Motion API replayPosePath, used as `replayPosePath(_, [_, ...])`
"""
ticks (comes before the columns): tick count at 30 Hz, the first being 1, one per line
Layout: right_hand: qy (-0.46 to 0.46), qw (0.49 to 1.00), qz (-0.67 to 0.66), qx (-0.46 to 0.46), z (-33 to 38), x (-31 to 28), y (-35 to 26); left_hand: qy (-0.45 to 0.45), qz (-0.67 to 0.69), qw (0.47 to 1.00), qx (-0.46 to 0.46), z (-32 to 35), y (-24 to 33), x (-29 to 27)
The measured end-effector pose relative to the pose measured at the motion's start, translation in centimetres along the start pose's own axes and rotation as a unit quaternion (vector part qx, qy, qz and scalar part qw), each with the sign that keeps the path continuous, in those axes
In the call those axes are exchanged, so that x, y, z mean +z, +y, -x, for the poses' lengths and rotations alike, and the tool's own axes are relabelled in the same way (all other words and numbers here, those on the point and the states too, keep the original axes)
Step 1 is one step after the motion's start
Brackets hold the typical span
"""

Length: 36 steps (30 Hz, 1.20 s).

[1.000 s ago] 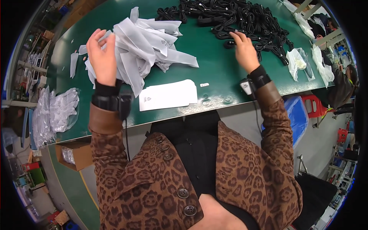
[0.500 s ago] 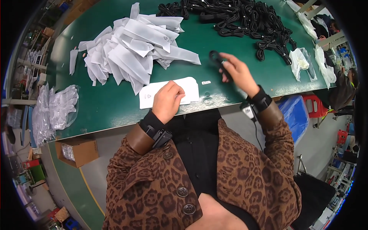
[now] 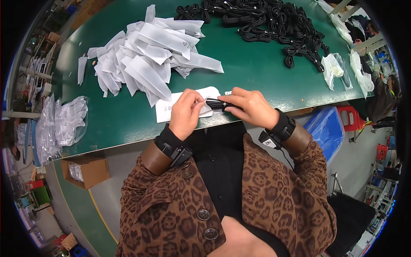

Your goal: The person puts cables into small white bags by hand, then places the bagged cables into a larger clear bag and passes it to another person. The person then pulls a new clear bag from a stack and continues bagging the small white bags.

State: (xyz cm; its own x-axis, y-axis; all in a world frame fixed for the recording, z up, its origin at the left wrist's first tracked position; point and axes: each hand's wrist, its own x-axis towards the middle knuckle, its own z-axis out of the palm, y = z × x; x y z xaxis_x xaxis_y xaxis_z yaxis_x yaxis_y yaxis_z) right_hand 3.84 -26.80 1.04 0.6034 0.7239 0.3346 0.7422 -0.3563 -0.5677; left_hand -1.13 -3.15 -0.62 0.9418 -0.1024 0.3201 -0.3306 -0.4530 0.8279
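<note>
Your right hand (image 3: 250, 107) pinches a coiled black cable bundle (image 3: 219, 104), fingers closed round one end; your left hand (image 3: 186, 112) grips the mouth of a flat white plastic pouch (image 3: 182, 105) lying at the near edge of the green table (image 3: 257, 68). The bundle sits between both hands, its free end touching the pouch opening. Judged light, pliable and springy, it is best held across the tied middle so the loops stay together. The pouch film looks thin and slippery; hold it by its rim.
</note>
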Motion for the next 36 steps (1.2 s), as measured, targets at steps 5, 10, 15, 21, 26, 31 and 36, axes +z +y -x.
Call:
replayPosePath(5, [-0.132, 0.789, -0.425, 0.424, -1.0, 0.1, 0.9, -0.037, -0.085, 0.98, 0.176, -0.5, 0.6, -0.2])
replayPosePath(10, [0.061, 0.98, -0.161, 0.098, -0.5, 2.6, 0.5, -0.019, -0.111, 0.979, 0.172, -1.6, 1.2, -0.8])
replayPosePath(15, [0.141, 0.984, -0.113, -0.009, -1.9, 1.6, -1.6, 0.003, -0.02, 0.995, 0.098, -2.7, 1.7, -1.1])
replayPosePath(21, [0.261, 0.96, -0.099, 0.008, -3.3, -0.8, -1.2, 0.008, 0.328, 0.94, -0.094, -6.9, 0.8, -5.7])
replayPosePath(26, [0.299, 0.872, 0.316, 0.224, -0.8, -6.3, 7.5, 0.206, 0.237, 0.949, 0.007, -10.1, 0.5, -11.6])
replayPosePath(31, [0.165, 0.812, 0.476, 0.295, 5.7, -7.2, 16.5, 0.096, -0.081, 0.99, 0.062, -4.9, 0.8, -6.5])
replayPosePath(36, [0.192, 0.864, 0.34, 0.319, 5.7, -6.8, 15.1, -0.082, -0.102, 0.989, 0.065, -0.4, -0.2, -1.6])
